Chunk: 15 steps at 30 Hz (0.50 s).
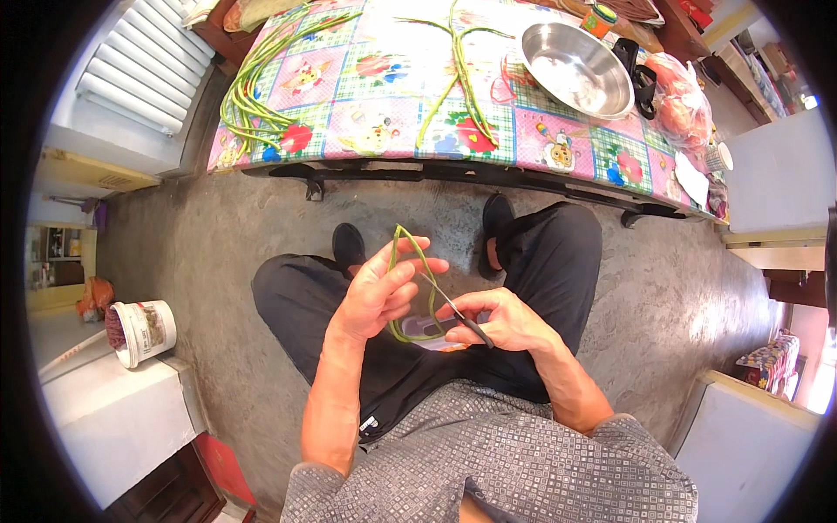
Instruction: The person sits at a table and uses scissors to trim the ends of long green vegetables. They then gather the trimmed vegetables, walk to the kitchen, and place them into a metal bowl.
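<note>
My left hand (386,287) holds a long green bean (410,338) that hangs in a loop, with a sharp bend at its top. In my right hand (500,320) is a slim tool with a dark handle and a narrow metal blade, seemingly a small knife or scissors (472,325); its tip lies close to my left fingers and the bean. Behind and below the loop, a light plastic container (415,325) shows partly between my legs. On the table ahead lie a bundle of long beans (245,98) at the left and several more long beans (461,65) near the middle.
A table with a patterned cloth (392,147) stands ahead, its edge beyond my feet. It bears a steel basin (575,68), a lidded jar (598,19), a plastic bag of reddish things (677,104) and a paper cup (719,157). A white bucket (153,333) is at the left.
</note>
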{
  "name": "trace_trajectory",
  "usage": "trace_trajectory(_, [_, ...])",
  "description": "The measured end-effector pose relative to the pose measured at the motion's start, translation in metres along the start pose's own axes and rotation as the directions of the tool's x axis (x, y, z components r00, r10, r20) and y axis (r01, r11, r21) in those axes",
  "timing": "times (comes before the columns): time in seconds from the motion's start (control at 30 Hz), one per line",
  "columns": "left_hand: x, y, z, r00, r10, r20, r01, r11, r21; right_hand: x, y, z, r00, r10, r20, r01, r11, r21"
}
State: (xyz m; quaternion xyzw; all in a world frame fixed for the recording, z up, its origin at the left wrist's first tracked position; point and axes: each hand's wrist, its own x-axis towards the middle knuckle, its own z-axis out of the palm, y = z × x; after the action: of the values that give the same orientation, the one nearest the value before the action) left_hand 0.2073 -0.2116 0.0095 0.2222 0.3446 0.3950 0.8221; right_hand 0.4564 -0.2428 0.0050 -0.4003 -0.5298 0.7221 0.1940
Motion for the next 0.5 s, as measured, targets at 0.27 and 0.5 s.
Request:
trace_trajectory(0.27, [0.004, -0.008, -0.008, 0.996, 0.007, -0.090, -0.003, 0.999, 0.047, -0.001, -0.004, 0.002, 0.999, -0.020, 0.029, 0.021, 0.998, -0.051])
trace_trajectory(0.5, [0.003, -0.013, -0.017, 0.978, 0.067, -0.199, -0.066, 0.998, 0.013, -0.001, 0.000, -0.002, 0.996, 0.081, -0.028, -0.081, 0.997, -0.015])
